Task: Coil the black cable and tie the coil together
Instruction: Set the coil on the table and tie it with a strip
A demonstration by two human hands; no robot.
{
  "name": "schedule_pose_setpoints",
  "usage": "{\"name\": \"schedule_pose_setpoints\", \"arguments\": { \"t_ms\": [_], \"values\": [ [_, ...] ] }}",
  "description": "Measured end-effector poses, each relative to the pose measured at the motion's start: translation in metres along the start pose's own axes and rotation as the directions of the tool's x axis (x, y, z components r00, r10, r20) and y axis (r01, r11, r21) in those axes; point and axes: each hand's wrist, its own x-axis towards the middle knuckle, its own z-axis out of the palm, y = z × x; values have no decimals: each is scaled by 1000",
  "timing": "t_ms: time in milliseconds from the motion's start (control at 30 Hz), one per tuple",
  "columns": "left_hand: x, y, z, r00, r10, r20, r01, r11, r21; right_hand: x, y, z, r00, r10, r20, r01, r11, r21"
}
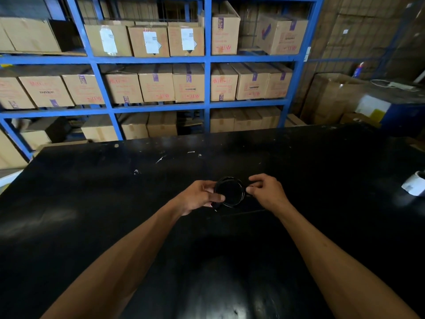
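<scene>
While held: black cable [230,192] sits coiled between both hands.
Left hand [202,195]: pinches the coil's near-side rim.
Right hand [264,189]: fingertips pinch a thin strand beside it.
Advice: keep loops stacked, cinch snugly.

Black cable [230,192], wound into a small, roughly circular coil of several stacked turns, glossy along its rim. The coil is held above the black table [115,203], over its middle, its open face turned toward the camera. Relative to the table, it sits nearer the far edge than the near one. A thin strand leaves the coil's right side; a short end with a pale tip hangs below its lower left. Whether a tie is fastened cannot be told.
</scene>
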Motion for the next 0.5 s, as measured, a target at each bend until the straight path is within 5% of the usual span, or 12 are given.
{"name": "schedule_pose_setpoints", "arguments": {
  "t_ms": [267,333,433,500],
  "values": [
    [16,-32,8,916,-40,-398,33,999,-26,-20,24,19,999,13,-35,-9,995,103],
    [24,-46,17,857,-227,-462,211,974,-88,-23,27,30,999,21,-47,-10,975,222],
    [23,-63,28,756,-645,-110,537,708,-459,-23,29,46,1000,15,-25,-7,955,298],
    [28,-76,31,770,-636,48,509,569,-646,-21,32,56,1000,20,5,-20,950,312]
  ]
}}
